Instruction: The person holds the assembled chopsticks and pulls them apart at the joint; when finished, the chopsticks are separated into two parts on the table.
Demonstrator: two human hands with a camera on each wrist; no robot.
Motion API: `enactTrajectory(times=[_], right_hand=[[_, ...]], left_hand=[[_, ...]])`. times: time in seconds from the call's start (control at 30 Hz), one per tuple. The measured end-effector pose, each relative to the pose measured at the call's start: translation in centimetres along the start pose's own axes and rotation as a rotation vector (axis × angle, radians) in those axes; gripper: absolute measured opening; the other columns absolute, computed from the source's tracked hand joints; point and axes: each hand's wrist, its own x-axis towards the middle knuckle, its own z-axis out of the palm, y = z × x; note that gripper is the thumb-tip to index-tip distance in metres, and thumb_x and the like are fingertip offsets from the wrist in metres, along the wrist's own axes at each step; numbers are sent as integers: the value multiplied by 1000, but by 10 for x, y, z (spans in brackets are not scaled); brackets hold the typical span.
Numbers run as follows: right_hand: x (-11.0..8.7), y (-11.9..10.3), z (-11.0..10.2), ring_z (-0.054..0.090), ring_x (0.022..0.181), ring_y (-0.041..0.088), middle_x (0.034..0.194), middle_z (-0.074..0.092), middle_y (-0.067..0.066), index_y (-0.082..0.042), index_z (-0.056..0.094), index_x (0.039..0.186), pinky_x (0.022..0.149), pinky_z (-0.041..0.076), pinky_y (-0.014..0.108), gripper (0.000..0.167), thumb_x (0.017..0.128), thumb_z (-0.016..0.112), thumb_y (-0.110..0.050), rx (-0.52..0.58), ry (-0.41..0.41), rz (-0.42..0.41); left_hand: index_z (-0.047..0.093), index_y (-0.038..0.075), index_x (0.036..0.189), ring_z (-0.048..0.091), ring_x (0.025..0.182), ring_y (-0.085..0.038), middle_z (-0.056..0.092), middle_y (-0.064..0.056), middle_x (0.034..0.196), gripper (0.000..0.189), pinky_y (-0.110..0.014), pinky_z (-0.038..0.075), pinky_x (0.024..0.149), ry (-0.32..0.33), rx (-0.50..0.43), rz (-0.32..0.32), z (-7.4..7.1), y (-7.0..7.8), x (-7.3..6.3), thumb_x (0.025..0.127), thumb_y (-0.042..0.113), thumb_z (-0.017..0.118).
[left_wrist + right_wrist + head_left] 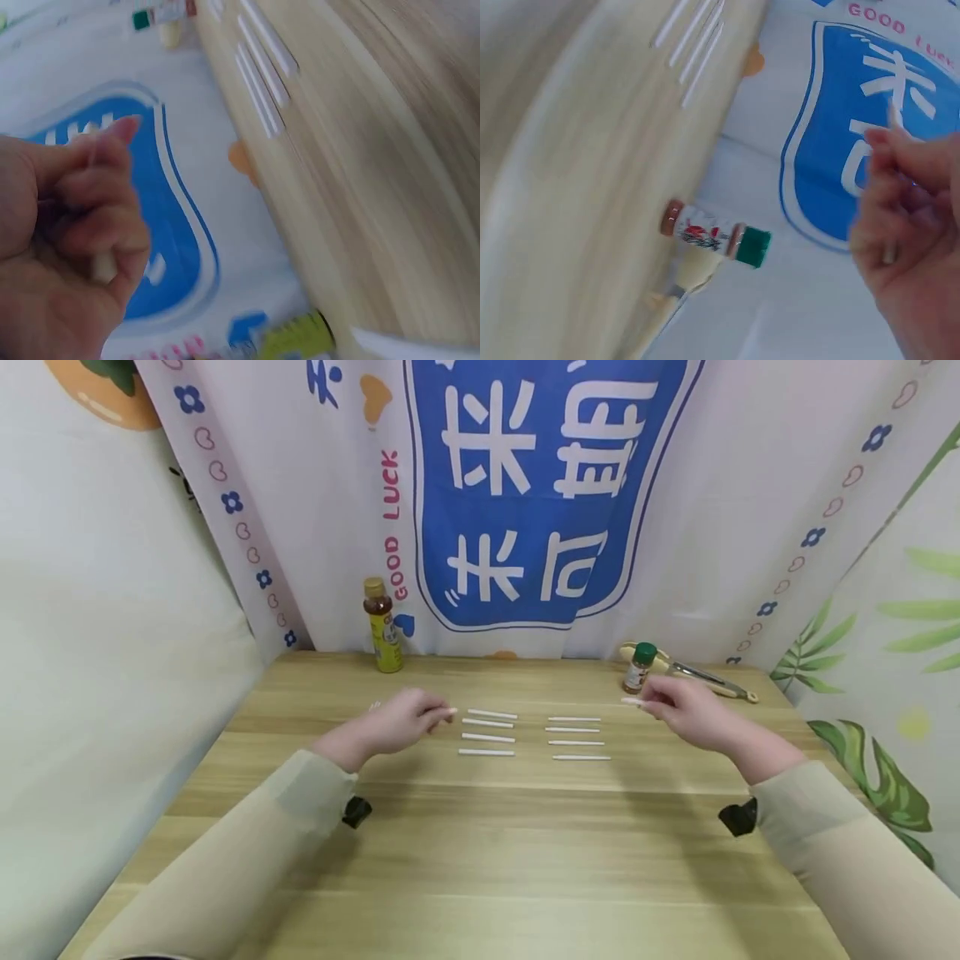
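Observation:
My left hand (401, 720) is held over the left part of the table, curled round a thin white stick (103, 267). Most of that stick is hidden in the palm. On the right, my right hand (686, 708) pinches another slim white stick (632, 701), its tip poking out past the fingers. Between the hands, white sticks lie in two columns, each with several roughly parallel. The left column (487, 737) is nearest my left hand; the right column (576, 730) lies left of my right hand. Both hands are above the wood, apart from the rows.
A yellow-labelled bottle (387, 639) stands at the back left. At the back right are a small green-capped jar (637, 672) and tongs (712, 679). More white pieces (375, 705) show behind my left hand. A printed cloth (510, 527) hangs behind the wooden table (480, 860).

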Motion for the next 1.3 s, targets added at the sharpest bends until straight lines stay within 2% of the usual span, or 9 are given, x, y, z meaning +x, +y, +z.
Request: enactTrajectory(times=[0.1,0.17,0.23,0.33,0.5,0.63,0.73,1.17,1.3], right_hand=[[8,-3,10,53,71,16,79,59,-1,-10,66,90,63,46,35,9,94,65,-2,14,-71,-28],[12,-5,25,56,76,15,84,62,-1,-9,69,90,67,49,37,9,92,66,-1,26,-95,-35],[14,-7,41,58,77,14,85,63,-1,-7,70,91,69,50,37,8,91,67,0,27,-111,-31],[18,-9,63,57,76,13,84,63,-2,-5,71,92,68,49,35,7,90,68,1,32,-149,-19],[20,-15,90,53,70,11,76,59,-5,-8,65,86,64,46,32,9,89,68,0,0,-244,-6],[18,-19,98,49,66,12,71,53,-5,-10,60,80,60,43,31,16,87,72,-2,-39,-254,-18],[17,-19,100,48,66,12,71,53,-6,-12,59,79,61,43,31,18,86,72,-2,-63,-247,-17],[18,-14,103,49,68,13,73,54,-2,-12,60,78,63,42,32,19,82,72,1,-91,-247,10],[18,-14,102,50,69,13,73,54,-5,-13,60,77,64,43,32,19,83,72,1,-87,-255,16]], left_hand=[[70,3,102,59,76,-18,65,-7,86,16,-33,50,69,-78,46,10,14,6,14,101,8,54],[70,4,97,60,73,-16,66,-8,86,11,-31,51,66,-104,62,-1,27,8,22,99,7,59],[70,7,88,59,69,-13,66,-6,81,9,-29,50,63,-97,113,-10,39,10,29,96,10,66],[65,15,78,57,66,-11,64,2,75,16,-28,48,61,-73,219,-14,54,12,38,92,18,72],[62,18,74,53,65,-10,58,8,70,20,-29,46,62,-66,401,54,70,13,45,92,18,71],[61,18,74,53,66,-11,57,8,70,20,-30,46,63,-74,467,81,76,14,46,92,14,69],[62,18,74,54,66,-11,57,9,70,19,-32,46,64,-67,476,79,78,14,45,90,14,71],[61,19,72,53,67,-10,57,10,71,21,-31,47,64,-54,483,73,82,10,45,87,11,73],[64,17,77,54,68,-11,58,8,73,14,-31,47,65,-33,439,42,77,7,43,88,13,71]])
